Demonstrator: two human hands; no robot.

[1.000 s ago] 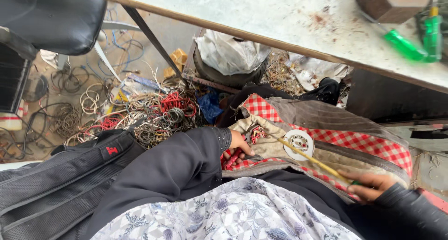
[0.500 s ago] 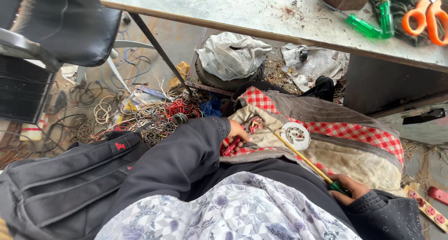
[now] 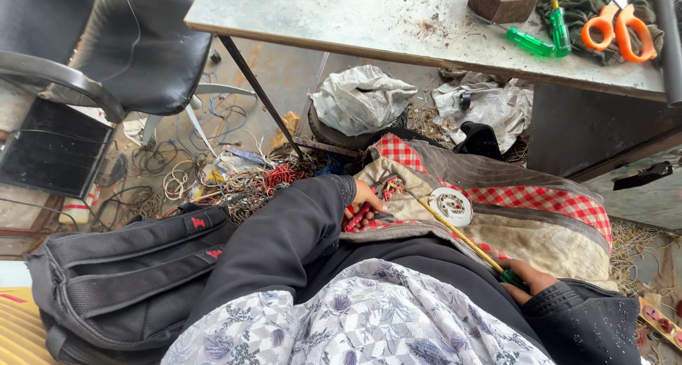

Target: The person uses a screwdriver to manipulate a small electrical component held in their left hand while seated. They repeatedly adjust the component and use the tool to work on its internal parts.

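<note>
With your left hand (image 3: 361,203) clenched on the red wires (image 3: 357,218) and your right hand (image 3: 527,282) gripping the screwdriver (image 3: 462,235) beside the white round part (image 3: 450,205) on the checked cloth (image 3: 568,203), a slip could jab your fingers.

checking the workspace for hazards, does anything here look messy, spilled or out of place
Yes. A tangle of loose wires is strewn over the floor beside the black chair and backpack, with crumpled plastic bags under the table. The left hand grips red pieces on the checked cloth; the right hand holds a long screwdriver.
</note>
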